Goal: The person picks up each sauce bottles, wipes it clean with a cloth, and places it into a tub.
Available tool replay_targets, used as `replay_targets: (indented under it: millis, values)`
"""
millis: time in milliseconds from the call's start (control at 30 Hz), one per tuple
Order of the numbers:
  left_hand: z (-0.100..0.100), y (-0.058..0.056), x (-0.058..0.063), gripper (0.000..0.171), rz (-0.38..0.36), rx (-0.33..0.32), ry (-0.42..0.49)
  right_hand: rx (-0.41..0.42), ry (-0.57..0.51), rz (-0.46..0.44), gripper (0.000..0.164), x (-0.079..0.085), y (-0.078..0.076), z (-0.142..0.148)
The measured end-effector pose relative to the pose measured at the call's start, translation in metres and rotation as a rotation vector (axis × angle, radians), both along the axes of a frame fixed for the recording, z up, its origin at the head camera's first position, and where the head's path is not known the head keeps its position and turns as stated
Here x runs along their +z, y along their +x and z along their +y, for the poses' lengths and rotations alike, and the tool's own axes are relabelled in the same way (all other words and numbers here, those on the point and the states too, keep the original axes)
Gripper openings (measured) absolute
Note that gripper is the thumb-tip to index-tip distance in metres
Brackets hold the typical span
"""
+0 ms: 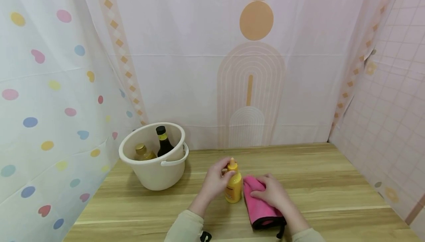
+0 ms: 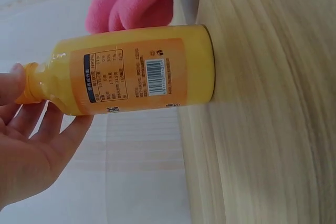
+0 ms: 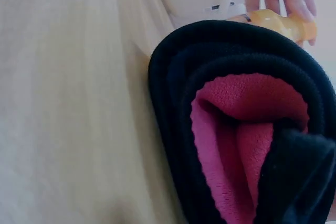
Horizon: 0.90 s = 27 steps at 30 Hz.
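Observation:
A yellow squeeze bottle (image 1: 234, 189) with a pointed nozzle stands upright at the middle of the wooden table. My left hand (image 1: 214, 180) holds it round the neck, thumb on the near side. In the left wrist view the bottle (image 2: 131, 72) shows an orange label with a barcode, its base right at the tabletop. Just right of it, my right hand (image 1: 274, 193) grips a folded pink cloth (image 1: 257, 208) with black edging from above. The right wrist view looks into the cloth's folds (image 3: 218, 145), which hide the right fingers.
A cream bucket (image 1: 156, 177) with a white handle (image 1: 174, 162) stands at the back left. Inside are a dark bottle with a black cap (image 1: 163, 142) and a gold-capped bottle (image 1: 143, 152). Patterned curtains (image 1: 186, 87) hang behind the table (image 1: 318, 183) and along both sides.

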<state>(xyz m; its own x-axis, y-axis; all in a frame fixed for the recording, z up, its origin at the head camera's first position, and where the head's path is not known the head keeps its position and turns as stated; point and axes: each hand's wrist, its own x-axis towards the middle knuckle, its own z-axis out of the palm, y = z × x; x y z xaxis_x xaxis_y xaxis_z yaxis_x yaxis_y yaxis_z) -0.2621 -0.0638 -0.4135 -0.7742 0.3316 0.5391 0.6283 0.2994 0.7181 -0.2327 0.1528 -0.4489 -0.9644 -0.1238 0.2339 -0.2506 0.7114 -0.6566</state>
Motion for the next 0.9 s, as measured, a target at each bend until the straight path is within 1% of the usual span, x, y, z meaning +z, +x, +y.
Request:
replay_targets:
  millis: [100,200,300,467,567,733,900]
  values:
    - [-0.002,-0.002,0.001,0.026,-0.039,-0.037,0.001,-0.013,-0.021,0.004,0.046,0.003,0.001,0.003]
    - [-0.004,-0.003,0.002,0.028,-0.096,-0.072,0.007,-0.025,-0.031,0.007,0.045,0.006,0.001,0.006]
    - [-0.005,-0.004,0.003,0.029,-0.137,-0.092,0.009,-0.032,-0.033,0.008,0.045,0.009,0.002,0.009]
    - [-0.007,-0.007,0.004,0.029,-0.158,-0.119,-0.015,-0.044,-0.034,-0.003,0.045,0.011,0.003,0.011]
    - [-0.010,-0.009,0.005,0.030,-0.175,-0.148,-0.041,-0.047,-0.039,-0.012,0.045,0.012,0.003,0.011]
    - [-0.016,-0.015,0.007,0.033,-0.222,-0.217,-0.064,-0.046,-0.038,-0.005,0.046,0.014,0.004,0.012]
    - [-0.020,-0.017,0.009,0.034,-0.273,-0.244,-0.089,-0.049,-0.045,-0.009,0.046,0.016,0.004,0.012]
